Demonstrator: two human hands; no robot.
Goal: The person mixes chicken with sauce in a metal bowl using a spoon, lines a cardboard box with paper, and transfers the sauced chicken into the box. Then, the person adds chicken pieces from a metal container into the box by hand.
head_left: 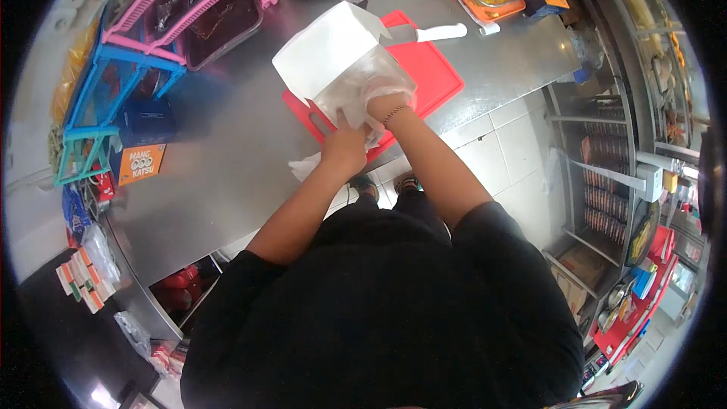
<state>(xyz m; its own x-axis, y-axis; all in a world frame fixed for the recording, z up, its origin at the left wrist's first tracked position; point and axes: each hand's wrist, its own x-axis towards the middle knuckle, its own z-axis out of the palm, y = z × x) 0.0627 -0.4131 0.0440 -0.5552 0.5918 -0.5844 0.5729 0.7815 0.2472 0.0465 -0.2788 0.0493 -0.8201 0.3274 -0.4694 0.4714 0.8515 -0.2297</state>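
With the white box (327, 47) not yet closed, left hand (347, 148) and right hand (386, 107) touch near-side plastic (357, 97), their grip unclear.

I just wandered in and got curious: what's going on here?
Someone is working with both hands at an open white box on a red cutting board. The right hand is at the box amid thin, see-through plastic; the left hand is at its near side. A white-handled knife lies beside the box. I can't make out any contents.
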